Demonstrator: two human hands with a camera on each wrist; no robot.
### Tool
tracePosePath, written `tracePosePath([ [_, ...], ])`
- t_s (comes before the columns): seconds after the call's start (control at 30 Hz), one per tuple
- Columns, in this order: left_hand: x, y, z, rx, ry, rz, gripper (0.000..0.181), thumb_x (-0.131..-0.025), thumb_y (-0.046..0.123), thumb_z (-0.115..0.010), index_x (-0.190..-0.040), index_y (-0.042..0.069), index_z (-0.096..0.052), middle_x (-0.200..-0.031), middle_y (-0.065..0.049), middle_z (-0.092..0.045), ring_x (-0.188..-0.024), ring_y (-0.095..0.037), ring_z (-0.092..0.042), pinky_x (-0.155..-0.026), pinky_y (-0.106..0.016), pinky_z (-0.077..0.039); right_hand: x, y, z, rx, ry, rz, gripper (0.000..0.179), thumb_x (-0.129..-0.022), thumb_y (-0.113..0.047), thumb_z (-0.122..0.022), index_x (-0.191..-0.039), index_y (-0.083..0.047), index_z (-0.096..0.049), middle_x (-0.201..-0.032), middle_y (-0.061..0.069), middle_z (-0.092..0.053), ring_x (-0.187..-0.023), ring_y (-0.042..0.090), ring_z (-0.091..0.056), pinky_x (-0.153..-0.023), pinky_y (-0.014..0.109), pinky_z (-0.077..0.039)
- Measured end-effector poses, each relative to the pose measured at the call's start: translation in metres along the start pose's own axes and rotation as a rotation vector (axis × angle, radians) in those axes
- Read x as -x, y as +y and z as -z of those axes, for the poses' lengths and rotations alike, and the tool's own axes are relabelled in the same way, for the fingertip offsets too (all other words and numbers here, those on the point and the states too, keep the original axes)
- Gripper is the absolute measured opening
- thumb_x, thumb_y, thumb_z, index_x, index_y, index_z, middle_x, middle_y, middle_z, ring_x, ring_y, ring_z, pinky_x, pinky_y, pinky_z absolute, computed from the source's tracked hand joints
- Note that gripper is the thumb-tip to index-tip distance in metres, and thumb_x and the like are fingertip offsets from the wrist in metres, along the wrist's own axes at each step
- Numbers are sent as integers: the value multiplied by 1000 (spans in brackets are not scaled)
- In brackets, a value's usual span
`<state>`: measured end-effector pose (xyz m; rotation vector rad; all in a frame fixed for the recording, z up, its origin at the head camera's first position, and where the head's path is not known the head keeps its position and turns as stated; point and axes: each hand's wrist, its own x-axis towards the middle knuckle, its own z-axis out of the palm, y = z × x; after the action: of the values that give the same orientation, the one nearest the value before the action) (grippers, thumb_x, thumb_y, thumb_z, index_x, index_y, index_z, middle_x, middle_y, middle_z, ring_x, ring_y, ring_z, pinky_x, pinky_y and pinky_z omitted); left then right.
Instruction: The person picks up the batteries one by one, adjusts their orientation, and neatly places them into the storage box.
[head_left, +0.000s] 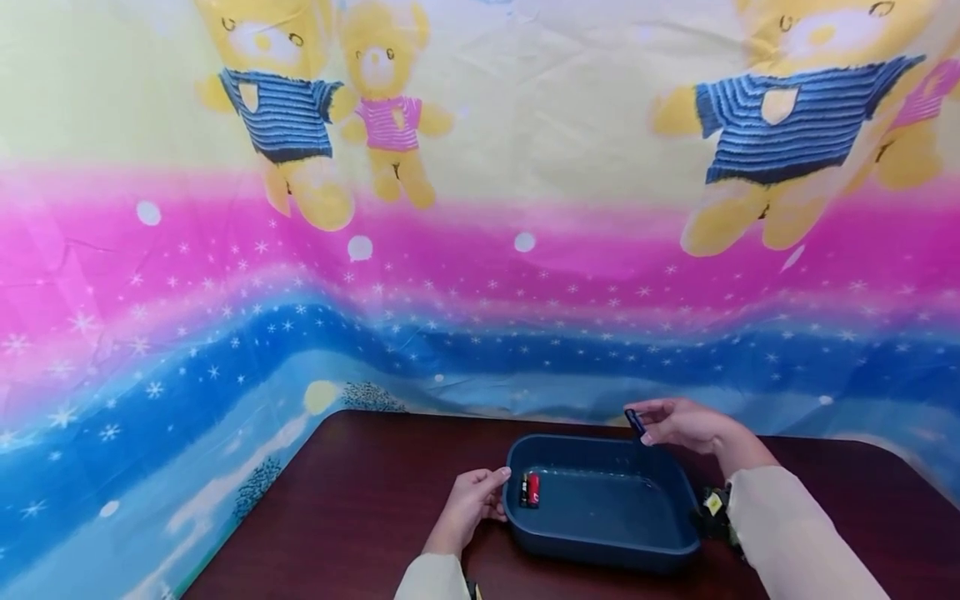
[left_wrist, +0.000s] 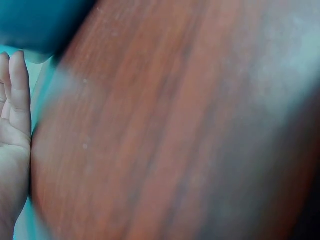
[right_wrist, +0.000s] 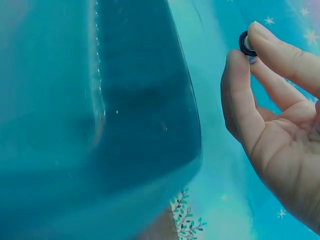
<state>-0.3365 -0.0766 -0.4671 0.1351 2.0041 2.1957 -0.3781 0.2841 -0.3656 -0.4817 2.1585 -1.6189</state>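
A dark blue plastic basin (head_left: 600,560) sits on the table, with a red battery (head_left: 533,490) and a black one beside it lying near its left wall. At the basin's left side, my left hand (head_left: 471,504) holds the rim, thumb at the top edge and fingers against the outer wall. Over the far right corner, my right hand (head_left: 686,423) pinches a dark battery (head_left: 635,423) between thumb and fingers, tilted and raised above the rim. The right wrist view shows the battery's (right_wrist: 247,44) round end, dark-ringed with a pale centre.
The dark reddish-brown table (head_left: 360,500) has rounded far corners. A printed cloth (head_left: 480,275) with bears and snowflakes hangs right behind it and along the left side. A strapped device (head_left: 716,504) sits at my right wrist, close to the basin's right wall.
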Motion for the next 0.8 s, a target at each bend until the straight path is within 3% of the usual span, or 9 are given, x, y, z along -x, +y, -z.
tracePosePath([
  [0.37,1,3,0,0,10,-30,36,-86,36,-64,-82,0,-62,-65,-4,-59,-53,-11,-54,-58,-30,-53,-20,9,-10,1,-62,99,60,-84,2,-62,-138,5,-36,-128,24,-43,-117,36,-45,-90,39,-45],
  [0.57,1,1,-1,-9,14,-38,37,-86,36,-64,-84,-2,-62,-65,-4,-59,-53,-11,-54,-58,-30,-53,-27,10,-19,11,-111,65,63,-81,2,-67,-137,4,-38,-121,21,-47,-109,29,-52,-86,40,-47],
  [0.8,0,-3,-1,-9,23,-12,32,-86,36,-65,-74,7,-60,-60,-3,-56,-48,-10,-51,-54,-28,-52,-33,8,-28,108,-140,38,65,-74,5,-72,-132,8,-43,-109,16,-57,-93,27,-58,-76,39,-52],
])
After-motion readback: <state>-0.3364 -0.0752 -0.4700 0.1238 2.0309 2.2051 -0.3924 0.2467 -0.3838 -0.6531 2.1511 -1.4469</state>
